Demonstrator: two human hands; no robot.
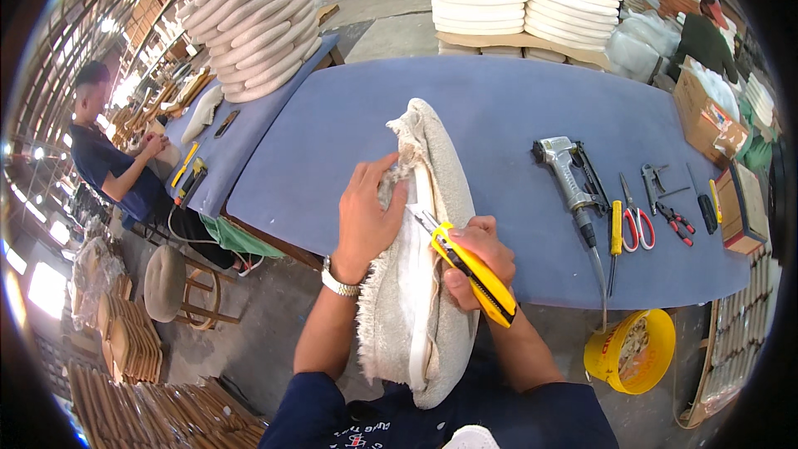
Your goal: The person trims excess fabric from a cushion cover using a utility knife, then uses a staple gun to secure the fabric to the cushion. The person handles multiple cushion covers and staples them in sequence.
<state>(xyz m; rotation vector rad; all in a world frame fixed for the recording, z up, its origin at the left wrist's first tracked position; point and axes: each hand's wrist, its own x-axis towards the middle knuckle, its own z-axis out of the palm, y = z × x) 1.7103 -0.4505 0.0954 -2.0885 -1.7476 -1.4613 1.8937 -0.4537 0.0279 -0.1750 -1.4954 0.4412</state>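
A round seat cushion (436, 158) covered in beige fabric stands on edge against the blue table (499, 108), its frayed fabric margin and white underside turned toward me. My left hand (370, 216) presses the fabric flat against the cushion's left side. My right hand (474, 258) is shut on a yellow utility knife (474, 274), whose blade tip rests at the fabric edge near the white board.
A pneumatic stapler (569, 179), yellow-handled tool (616, 229), red scissors (638, 224) and pliers (675, 220) lie right. A yellow bucket (632, 349) stands below the table edge. Stacked cushions (258, 25) sit on the left table. Another person (108, 158) works at far left.
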